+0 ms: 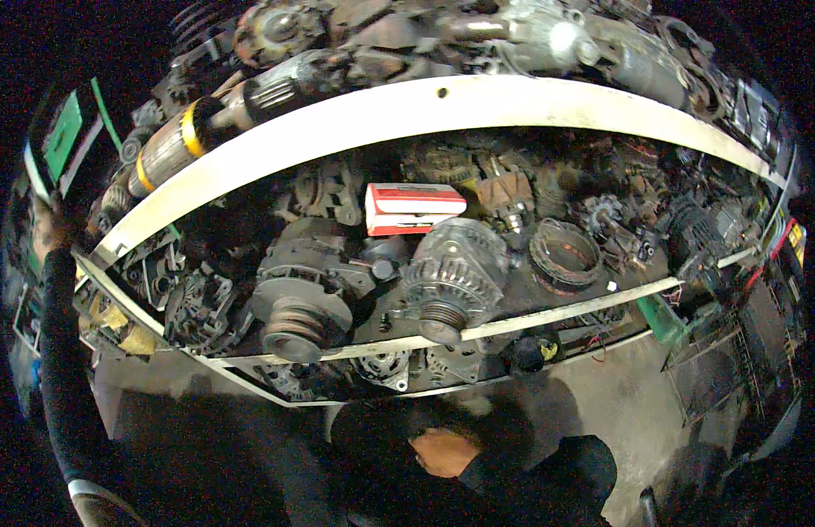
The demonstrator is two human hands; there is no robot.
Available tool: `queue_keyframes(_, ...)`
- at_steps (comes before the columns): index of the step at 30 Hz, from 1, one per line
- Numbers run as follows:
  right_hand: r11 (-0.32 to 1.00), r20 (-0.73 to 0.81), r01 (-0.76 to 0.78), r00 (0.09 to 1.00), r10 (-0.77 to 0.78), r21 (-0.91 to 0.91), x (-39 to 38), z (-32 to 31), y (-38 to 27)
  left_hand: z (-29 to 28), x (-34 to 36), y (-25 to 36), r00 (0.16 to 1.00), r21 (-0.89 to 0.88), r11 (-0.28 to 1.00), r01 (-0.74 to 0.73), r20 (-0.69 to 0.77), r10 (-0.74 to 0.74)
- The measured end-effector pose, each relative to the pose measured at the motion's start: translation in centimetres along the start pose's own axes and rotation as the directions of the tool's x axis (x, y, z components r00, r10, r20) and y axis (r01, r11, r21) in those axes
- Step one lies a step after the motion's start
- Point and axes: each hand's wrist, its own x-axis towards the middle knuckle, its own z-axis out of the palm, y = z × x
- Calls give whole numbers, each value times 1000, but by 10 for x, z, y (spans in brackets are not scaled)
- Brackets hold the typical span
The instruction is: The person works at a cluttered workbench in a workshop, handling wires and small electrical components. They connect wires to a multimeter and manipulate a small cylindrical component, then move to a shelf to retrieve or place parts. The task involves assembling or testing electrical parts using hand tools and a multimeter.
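At the far left, my left arm in a dark sleeve reaches up along the shelf's end. My left hand (pixel 49 227) is at a pale upright (pixel 34 171) there; blur and dimness hide whether its fingers close round it. Low in the middle, a patch of bare skin between dark clothing looks like my right hand (pixel 445 451), its fingers not distinguishable. Beyond it, on the shelf, stand two alternators: a dark one (pixel 304 285) with a ribbed pulley and a greyer finned one (pixel 453 270). Behind them lies a red and white box (pixel 414 209).
A white shelf edge (pixel 443 101) arches above, under more greasy parts and a starter motor (pixel 170 147) with yellow bands. A round wire-wound stator (pixel 566 255) lies right of the alternators. More parts sit on the lower shelf, above the concrete floor (pixel 592 408).
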Motion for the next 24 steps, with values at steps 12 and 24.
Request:
queue_keyframes(12,983,-129,148,983,-134,110,0,4,-18,65,81,-88,996,57,997,-53,-71,57)
queue_keyframes(24,986,-95,165,982,-166,-16,37,57,-14,37,44,-35,990,117,989,-86,120,72)
